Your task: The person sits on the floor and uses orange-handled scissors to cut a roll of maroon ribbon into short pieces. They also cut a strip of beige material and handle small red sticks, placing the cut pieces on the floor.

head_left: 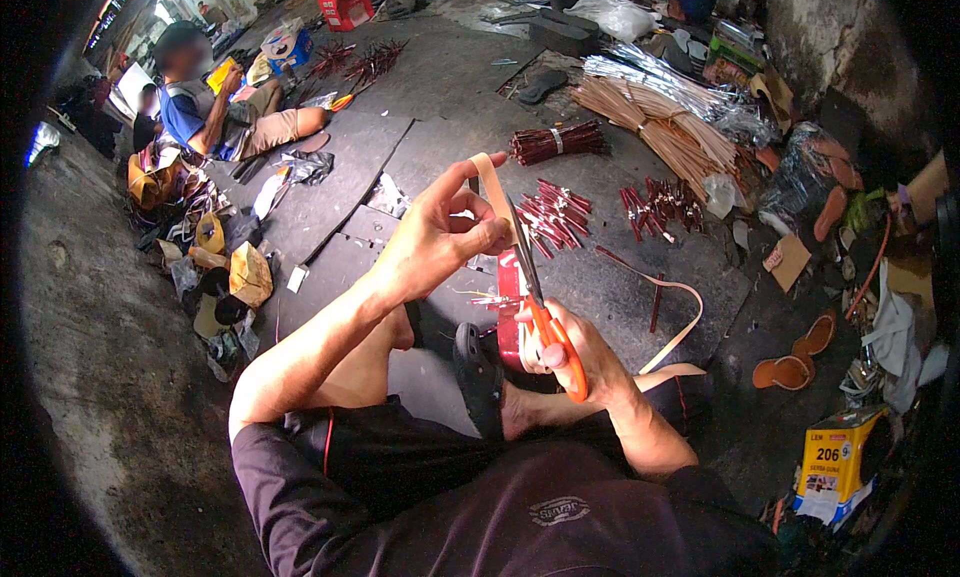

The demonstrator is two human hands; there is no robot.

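Note:
A tan strip (491, 185), which looks like leather or a similar sheet, is pinched in my left hand (435, 227), its upper end bent near the raised index finger. My right hand (595, 352) grips scissors (547, 327) with orange handles, fingers wrapped round the loops. Their dark blades point up and lie against the strip's right side; whether they are closed on it I cannot tell. Below the blades, a dark red block (510, 347) stands between my legs, with thin pieces beside it. A long narrow pale strip (690, 312) curls across the floor to the right.
Ahead lie a tied bundle of dark red sticks (558, 143) and loose piles of short ones (555, 217). Long tan strips (650, 122) are heaped far right. Brown sandals (800, 357) and a yellow can (838, 457) stand right. Another person (205, 117) sits far left beside scraps.

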